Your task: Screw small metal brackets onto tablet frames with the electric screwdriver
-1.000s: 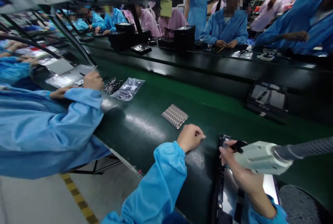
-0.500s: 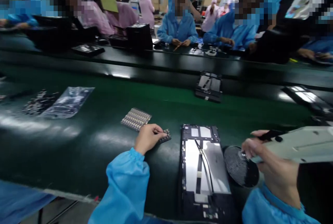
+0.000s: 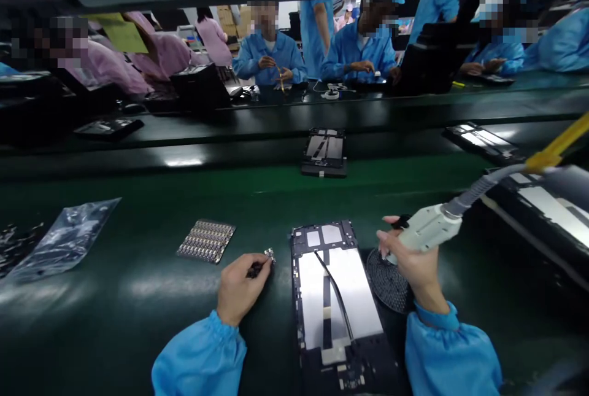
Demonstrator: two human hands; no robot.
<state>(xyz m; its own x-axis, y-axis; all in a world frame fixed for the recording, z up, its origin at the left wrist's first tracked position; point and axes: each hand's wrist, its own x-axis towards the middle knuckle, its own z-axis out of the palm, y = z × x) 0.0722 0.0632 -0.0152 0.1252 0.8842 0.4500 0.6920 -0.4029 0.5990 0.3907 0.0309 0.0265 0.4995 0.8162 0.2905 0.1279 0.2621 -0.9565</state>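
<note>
The open black device with silver panels (image 3: pixel 368 285) lies toward the green surface's (image 3: pixel 138 334) near edge, uncovered; whether anything inside is fastened, I cannot tell. The left hand (image 3: pixel 240 290) pinches a small speckled piece (image 3: pixel 270 255) beside it — not in it. The right hand's (image 3: pixel 416 268) fingers close round a pale corded tool (image 3: pixel 427 228) over a round black dish (image 3: pixel 391 288).

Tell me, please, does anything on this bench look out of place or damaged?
I see no clear damage. The black cable slants across the open device, perhaps loose. Small dark parts lie in an untidy heap by the plastic bag.
</note>
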